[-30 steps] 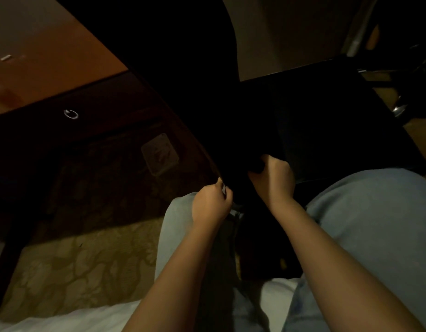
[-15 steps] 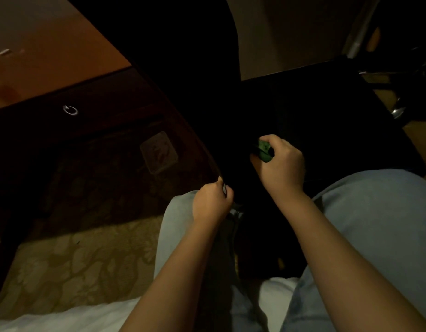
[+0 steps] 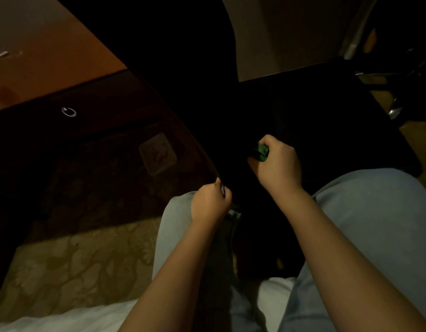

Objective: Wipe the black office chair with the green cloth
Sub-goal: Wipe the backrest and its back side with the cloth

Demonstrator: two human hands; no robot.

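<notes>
The black office chair [image 3: 315, 121] fills the upper middle of the dim head view, its backrest rising at centre and its seat spreading to the right. My right hand [image 3: 277, 164] grips the bunched green cloth [image 3: 262, 152] and holds it against the chair where backrest and seat meet; only a small green patch shows past the fingers. My left hand [image 3: 210, 203] is curled round the lower edge of the backrest, just left of the right hand. Much of the chair is lost in shadow.
A wooden desk [image 3: 51, 63] with a ring drawer pull [image 3: 68, 112] stands at the left. Patterned carpet [image 3: 75, 264] lies below it. My knees in light jeans [image 3: 374, 224] sit under the arms, and a white bed edge [image 3: 63, 319] runs along the bottom. Metal chair parts [image 3: 396, 109] show at far right.
My right hand has moved up along the chair from the low spot near the left hand, and the green cloth has come into sight in it. The left hand has stayed put.
</notes>
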